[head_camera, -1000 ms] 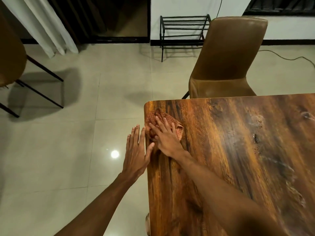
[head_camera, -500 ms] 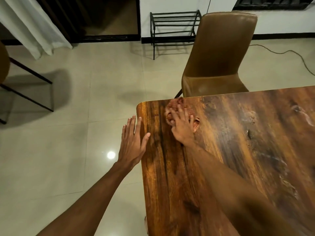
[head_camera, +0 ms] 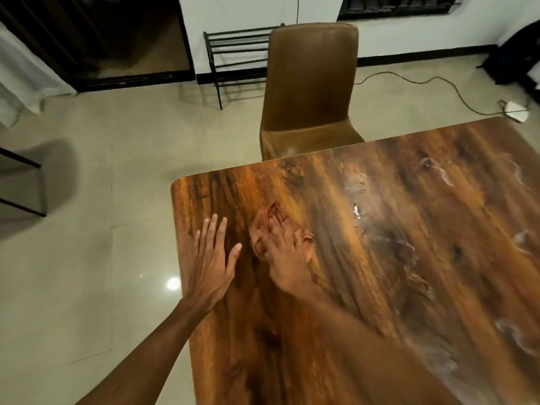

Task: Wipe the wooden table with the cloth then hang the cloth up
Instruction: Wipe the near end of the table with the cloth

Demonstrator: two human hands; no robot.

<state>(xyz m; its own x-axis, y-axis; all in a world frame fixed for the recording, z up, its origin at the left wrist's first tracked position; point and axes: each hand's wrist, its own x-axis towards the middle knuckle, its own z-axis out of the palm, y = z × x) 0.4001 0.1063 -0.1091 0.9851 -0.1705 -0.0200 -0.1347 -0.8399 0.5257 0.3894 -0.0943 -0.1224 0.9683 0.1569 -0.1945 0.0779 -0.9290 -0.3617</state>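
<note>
Our right grip (head_camera: 285,258), fingers spread wide, presses the cloth (head_camera: 273,211) flat on the table (head_camera: 409,258); our left grip (head_camera: 211,258) lies wide and flat just beside it, near the left edge.

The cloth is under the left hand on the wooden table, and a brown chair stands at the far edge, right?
Not quite: the head view shows the cloth under the right hand, not the left. The left hand is spread flat over the bare wood beside it. The cloth is on the wooden table, and a brown chair stands at the far edge.
</note>
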